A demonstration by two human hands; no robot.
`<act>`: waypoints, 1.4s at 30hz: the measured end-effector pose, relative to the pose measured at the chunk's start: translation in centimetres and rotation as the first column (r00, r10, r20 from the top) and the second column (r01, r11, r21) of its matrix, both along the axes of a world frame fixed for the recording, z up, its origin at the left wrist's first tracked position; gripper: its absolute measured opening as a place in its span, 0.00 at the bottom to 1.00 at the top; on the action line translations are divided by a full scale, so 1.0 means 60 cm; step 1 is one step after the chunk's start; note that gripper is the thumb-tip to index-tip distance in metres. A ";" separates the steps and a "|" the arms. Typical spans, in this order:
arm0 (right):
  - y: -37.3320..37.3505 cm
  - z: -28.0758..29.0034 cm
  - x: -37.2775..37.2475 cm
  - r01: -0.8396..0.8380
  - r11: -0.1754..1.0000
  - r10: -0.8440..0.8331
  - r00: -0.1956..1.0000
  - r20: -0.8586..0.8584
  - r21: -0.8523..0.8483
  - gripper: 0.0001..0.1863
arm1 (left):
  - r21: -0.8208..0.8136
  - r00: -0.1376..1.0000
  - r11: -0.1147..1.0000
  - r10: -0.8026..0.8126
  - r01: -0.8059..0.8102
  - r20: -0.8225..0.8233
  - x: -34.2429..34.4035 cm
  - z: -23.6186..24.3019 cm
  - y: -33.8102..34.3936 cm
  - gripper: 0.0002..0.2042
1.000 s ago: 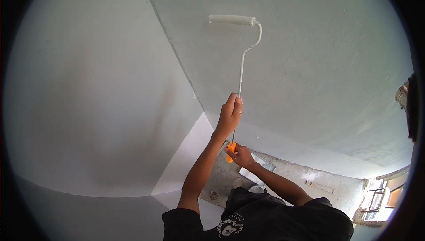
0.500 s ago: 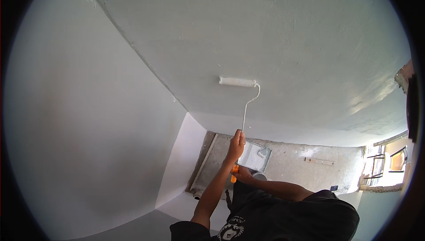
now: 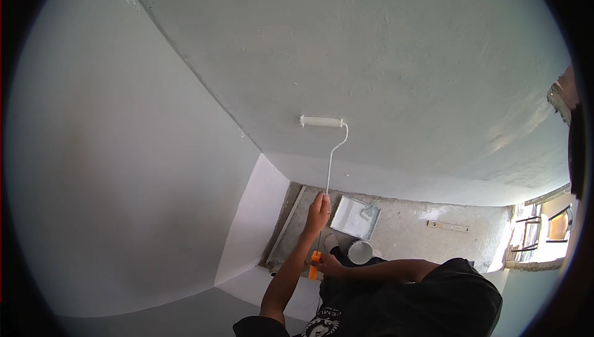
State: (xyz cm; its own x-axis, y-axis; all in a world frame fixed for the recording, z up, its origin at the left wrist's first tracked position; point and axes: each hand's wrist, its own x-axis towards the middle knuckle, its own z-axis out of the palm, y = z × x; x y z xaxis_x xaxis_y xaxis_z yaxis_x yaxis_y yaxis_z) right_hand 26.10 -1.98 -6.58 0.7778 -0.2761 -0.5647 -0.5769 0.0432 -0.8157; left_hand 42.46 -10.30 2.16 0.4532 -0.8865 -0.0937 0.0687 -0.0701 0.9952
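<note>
A white paint roller [image 3: 322,122] lies against the grey-painted wall [image 3: 396,83] in front of me, its sleeve nearly level. Its thin bent rod runs down to my left hand [image 3: 318,214], which is closed around it. Lower down, close to my body, my right hand [image 3: 329,266] is wrapped round the orange handle [image 3: 314,268]. Beneath on the floor sits a paint tray [image 3: 375,222] with whitish paint on it. A round bucket [image 3: 371,247] stands beside my foot, partly hidden by my clothing.
Another grey wall [image 3: 124,151] meets the front wall at a rough corner seam on the left. A spirit level [image 3: 448,226] lies on the concrete floor [image 3: 408,213]. At far right a bright opening shows a chair [image 3: 560,224]. A long strip [image 3: 286,224] lies at the floor's left.
The roller has moved slightly down the wall and to the left. Both hands have shifted down and left with it. More of the bucket now shows.
</note>
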 end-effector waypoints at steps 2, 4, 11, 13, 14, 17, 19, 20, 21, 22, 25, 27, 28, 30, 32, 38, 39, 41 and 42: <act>-0.041 0.045 0.025 0.095 0.952 -0.070 0.993 0.094 -0.292 0.31 | -0.102 0.997 0.994 0.040 -0.033 0.064 0.015 0.077 -0.032 0.13; -0.112 0.108 0.057 0.153 0.903 -0.093 0.982 0.167 -0.401 0.32 | -0.181 0.995 0.983 0.033 -0.016 0.090 0.024 0.190 -0.076 0.13; -0.276 0.362 0.121 0.305 0.780 -0.100 0.922 0.373 -0.547 0.28 | -0.352 0.976 0.932 -0.013 0.090 0.216 0.056 0.485 -0.176 0.14; -0.293 0.356 0.109 0.310 0.788 -0.115 0.923 0.368 -0.532 0.27 | -0.352 0.978 0.932 -0.011 0.085 0.208 0.043 0.474 -0.184 0.15; -0.293 0.333 0.101 0.314 0.785 -0.116 0.921 0.372 -0.534 0.27 | -0.349 0.980 0.934 -0.004 0.075 0.199 0.040 0.462 -0.186 0.16; -0.271 0.216 0.060 0.250 0.772 -0.132 0.962 0.237 -0.584 0.29 | -0.294 0.996 0.952 -0.078 0.087 0.043 0.020 0.344 -0.175 0.15; -0.231 0.133 0.021 0.206 0.812 -0.148 0.978 0.150 -0.545 0.29 | -0.221 0.994 0.973 -0.085 0.069 -0.064 -0.003 0.238 -0.155 0.14; -0.205 0.108 0.002 0.175 0.846 -0.146 0.985 0.096 -0.503 0.30 | -0.174 0.994 0.983 -0.072 0.056 -0.085 -0.016 0.189 -0.137 0.14; -0.181 0.075 -0.019 0.131 0.874 -0.131 0.991 0.034 -0.468 0.29 | -0.152 0.995 0.988 -0.051 0.038 -0.081 -0.033 0.137 -0.120 0.14; -0.159 0.049 -0.033 0.082 0.899 -0.101 0.995 -0.023 -0.429 0.29 | -0.131 0.997 0.991 -0.020 0.010 -0.074 -0.045 0.090 -0.103 0.14; -0.098 0.017 -0.068 -0.014 0.919 0.003 1.000 -0.031 -0.395 0.29 | -0.114 0.990 0.991 0.084 -0.071 0.113 -0.068 -0.005 -0.056 0.13; -0.092 0.010 -0.074 0.060 0.915 -0.068 0.998 -0.005 -0.399 0.29 | -0.117 0.998 0.991 0.063 -0.062 0.007 -0.079 0.001 -0.063 0.13; -0.088 0.011 -0.078 0.142 0.905 -0.146 0.989 0.020 -0.402 0.29 | -0.123 0.994 0.991 0.033 -0.046 -0.102 -0.086 0.027 -0.070 0.13; -0.116 0.054 -0.059 0.147 0.875 -0.131 0.989 0.066 -0.461 0.29 | -0.163 0.997 0.984 0.061 -0.068 -0.044 -0.066 0.104 -0.087 0.13; -0.168 0.143 -0.016 0.181 0.813 -0.111 0.981 0.158 -0.553 0.28 | -0.233 0.998 0.971 0.051 -0.056 -0.028 -0.028 0.203 -0.109 0.14; -0.296 0.443 0.098 0.414 0.704 -0.078 0.853 0.517 -0.577 0.24 | -0.405 0.960 0.914 0.107 0.007 0.259 0.030 0.580 -0.183 0.17; -0.299 0.478 0.109 0.433 0.697 -0.067 0.833 0.550 -0.571 0.24 | -0.429 0.956 0.903 0.097 0.032 0.277 0.039 0.625 -0.184 0.17; -0.297 0.531 0.120 0.440 0.690 -0.058 0.825 0.563 -0.574 0.23 | -0.455 0.949 0.889 0.092 0.058 0.301 0.050 0.668 -0.180 0.17; -0.297 0.544 0.122 0.444 0.685 -0.053 0.821 0.569 -0.577 0.23 | -0.453 0.944 0.890 0.103 0.054 0.314 0.052 0.679 -0.180 0.17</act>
State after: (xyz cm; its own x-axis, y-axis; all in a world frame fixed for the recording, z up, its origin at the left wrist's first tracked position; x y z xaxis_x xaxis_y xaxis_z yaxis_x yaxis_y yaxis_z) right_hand 33.43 -19.81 26.04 0.7186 -0.6406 0.2708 -0.1612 -0.5322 -0.8311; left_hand 45.57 -21.08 42.89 0.4105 -0.7838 0.4660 -0.2632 0.3874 0.8835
